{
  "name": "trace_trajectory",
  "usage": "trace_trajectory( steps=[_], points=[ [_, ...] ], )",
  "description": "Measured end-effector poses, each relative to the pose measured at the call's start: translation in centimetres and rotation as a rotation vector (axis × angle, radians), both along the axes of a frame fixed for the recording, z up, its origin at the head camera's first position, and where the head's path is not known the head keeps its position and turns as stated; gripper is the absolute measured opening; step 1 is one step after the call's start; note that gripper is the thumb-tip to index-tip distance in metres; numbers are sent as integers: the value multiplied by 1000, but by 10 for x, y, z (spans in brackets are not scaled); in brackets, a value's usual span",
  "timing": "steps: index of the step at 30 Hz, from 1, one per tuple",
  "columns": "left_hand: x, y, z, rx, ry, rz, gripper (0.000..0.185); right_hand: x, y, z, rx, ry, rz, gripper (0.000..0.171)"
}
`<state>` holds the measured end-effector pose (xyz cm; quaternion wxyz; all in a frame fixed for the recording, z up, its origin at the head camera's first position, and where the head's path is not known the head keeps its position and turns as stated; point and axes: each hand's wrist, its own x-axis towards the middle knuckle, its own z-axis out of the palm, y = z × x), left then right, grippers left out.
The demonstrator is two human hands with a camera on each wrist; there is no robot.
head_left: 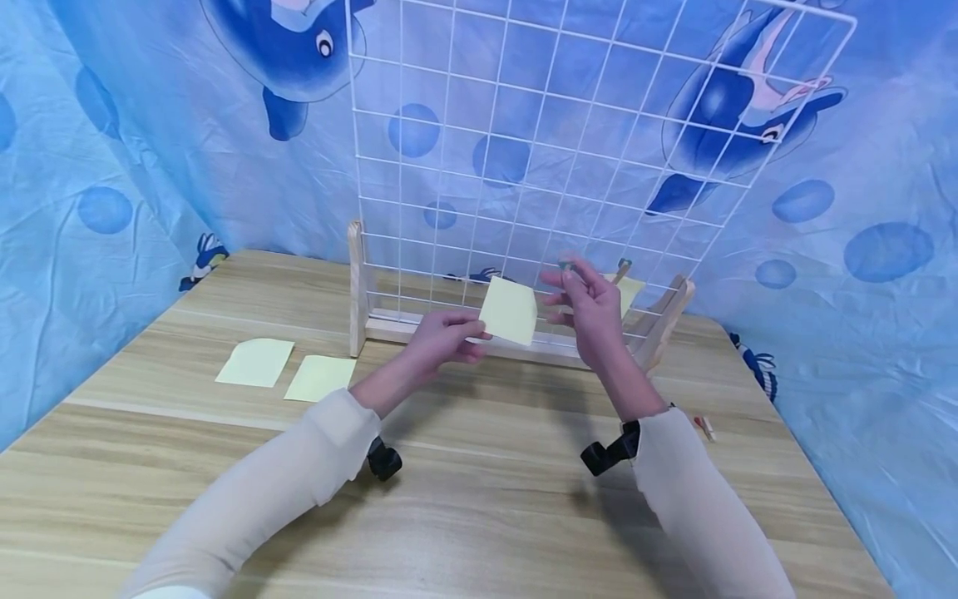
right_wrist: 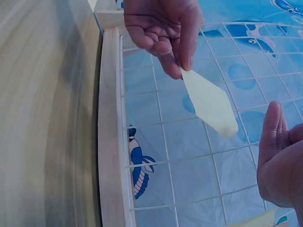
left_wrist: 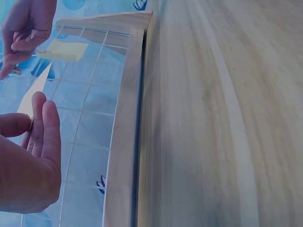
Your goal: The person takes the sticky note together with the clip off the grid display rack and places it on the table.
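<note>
My left hand (head_left: 447, 339) pinches a pale yellow sticky note (head_left: 511, 311) by its lower left corner, between thumb and fingers. In the right wrist view the note (right_wrist: 210, 101) hangs out from the left fingertips in front of the wire grid. Just right of it, my right hand (head_left: 595, 312) is raised near the grid. Between its thumb and forefinger is a small green-ended clip (head_left: 565, 265), mostly hidden by the fingers. Behind this hand, a wooden clothespin (head_left: 622, 271) with a green end is at another yellow note (head_left: 630, 293) on the grid.
A white wire grid (head_left: 479, 158) stands upright in a wooden base (head_left: 397, 329). Two more pale notes, one farther left (head_left: 256, 363) and one nearer the base (head_left: 320, 378), lie on the wooden table (head_left: 479, 516). Small red and pale clothespins (head_left: 705, 428) lie at the right.
</note>
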<state>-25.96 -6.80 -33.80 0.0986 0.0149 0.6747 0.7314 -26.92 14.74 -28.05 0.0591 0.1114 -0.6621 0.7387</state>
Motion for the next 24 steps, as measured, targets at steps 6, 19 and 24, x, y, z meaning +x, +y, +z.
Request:
trace_trajectory(
  steps=[6, 19, 24],
  points=[
    [8, -8, 2, -15, 4, -20, 33, 11, 4, -4, 23, -48, 5, 18],
    [24, -35, -6, -38, 2, -21, 37, 34, 23, -24, 31, -130, 48, 26],
    [31, -56, -13, -79, -6, -26, 39, 45, 33, -36, 69, -150, 78, 25]
  ],
)
